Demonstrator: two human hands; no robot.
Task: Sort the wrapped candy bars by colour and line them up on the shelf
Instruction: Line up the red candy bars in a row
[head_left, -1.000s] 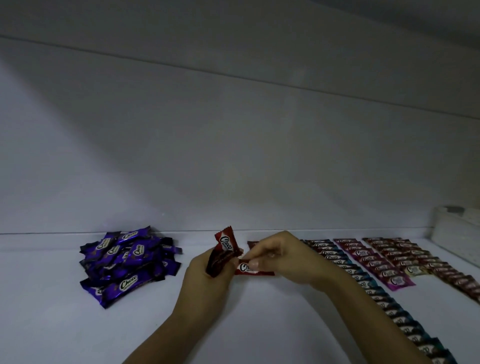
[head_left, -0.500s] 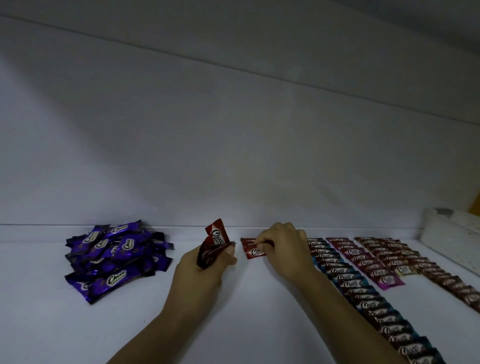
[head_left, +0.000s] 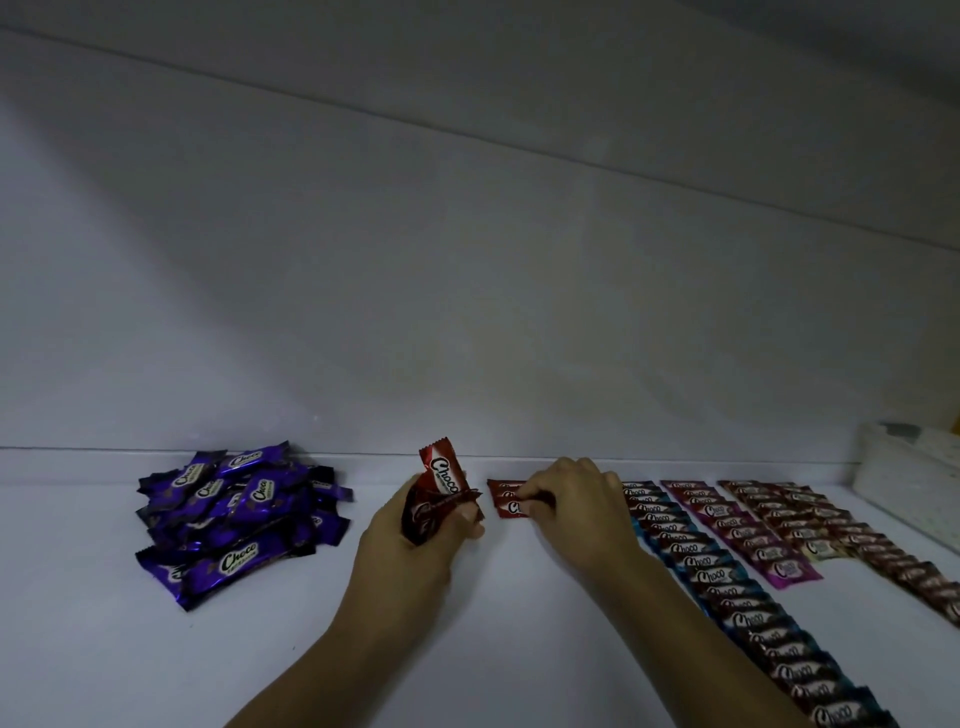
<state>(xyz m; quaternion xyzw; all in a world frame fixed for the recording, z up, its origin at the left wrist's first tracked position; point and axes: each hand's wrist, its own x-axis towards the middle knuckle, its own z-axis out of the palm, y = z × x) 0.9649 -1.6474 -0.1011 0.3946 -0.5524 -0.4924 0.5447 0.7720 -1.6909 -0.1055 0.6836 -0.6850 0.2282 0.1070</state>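
My left hand (head_left: 415, 551) grips a small bunch of red candy bars (head_left: 439, 486), one sticking up above the fingers. My right hand (head_left: 576, 506) lies palm down near the shelf's back edge, its fingertips pinching a red bar (head_left: 506, 506) that lies flat on the white shelf (head_left: 260, 665) beside another red one. A loose pile of purple bars (head_left: 236, 514) lies at the left. To the right run rows of blue bars (head_left: 727, 587), pink bars (head_left: 737, 530) and dark brown bars (head_left: 852, 540).
A white container (head_left: 909, 478) stands at the far right against the back wall. One pale bar (head_left: 823, 548) lies between the pink and brown rows. The blue row reaches the bottom right corner of the view.
My right hand carried a red bar from beside my left hand back toward the wall and set it flat on the shelf. My left hand kept its bunch and barely moved.
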